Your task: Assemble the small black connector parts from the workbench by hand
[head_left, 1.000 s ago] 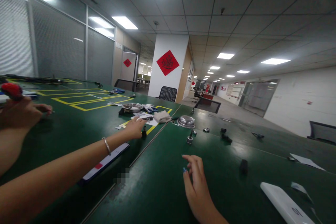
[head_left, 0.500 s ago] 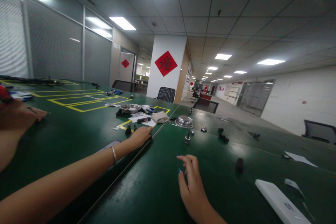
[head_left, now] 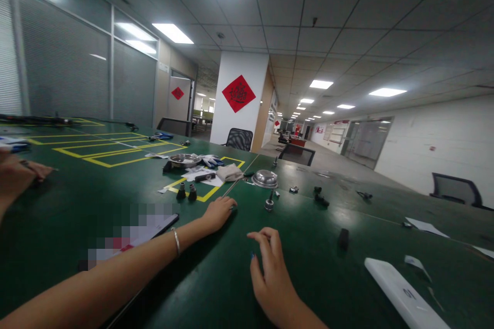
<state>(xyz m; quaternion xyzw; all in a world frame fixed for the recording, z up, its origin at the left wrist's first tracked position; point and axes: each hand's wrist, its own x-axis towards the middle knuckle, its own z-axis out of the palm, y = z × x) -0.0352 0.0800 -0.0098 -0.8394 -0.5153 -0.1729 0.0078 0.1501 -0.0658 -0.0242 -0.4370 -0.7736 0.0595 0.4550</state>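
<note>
Our left hand (head_left: 219,213) lies curled near two black fittings (head_left: 192,193), whether gripping we cannot tell; our right hand (head_left: 270,268) has loosely parted fingers.

— Table (head_left: 309,247)?
— Dark green; yellow tape (head_left: 109,166) laid in rectangles.
— Pillar (head_left: 247,64)?
— White, bearing a red sign (head_left: 239,93) with black characters.
— Cones (head_left: 192,194)?
— Black.
— Stemmed part (head_left: 269,205)?
— Silver, darker above as far as the blur permits.
— Slab (head_left: 399,288)?
— White, dark marking.
— Bracelet (head_left: 176,242), thumbnail (head_left: 252,255)?
— Silver; blue.
— Cloth (head_left: 230,172) and gloves (head_left: 209,159)?
— Cloth beige, gloves white and blue.
</note>
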